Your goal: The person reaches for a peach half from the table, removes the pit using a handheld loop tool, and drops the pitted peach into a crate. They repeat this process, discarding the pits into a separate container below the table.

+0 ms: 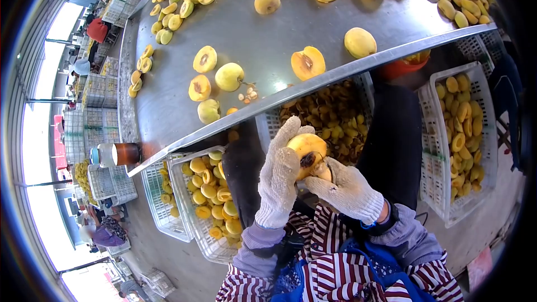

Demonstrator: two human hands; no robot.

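Note:
In front of my lap, my left hand (281, 170), in a whitish knitted glove, is closed around a yellow peach (309, 145) with a dark brown hollow facing me. My right hand (349, 191), gloved the same way, presses its closed fingers against the peach's lower edge, beside a small pale-yellow piece. Whatever lies inside the right fingers is hidden. Just beyond both hands, under the table edge, a crate (268, 128) holds many brownish-yellow peach scraps (335, 114).
The metal table (168, 89) carries loose peach halves (307, 63), pit bits (248, 94) and heaps at the back. Peach-filled crates stand left (190, 212) and right (439, 162). A brown-filled jar (126, 154) sits at the table's left corner. People and stacked crates (100, 89) are farther left.

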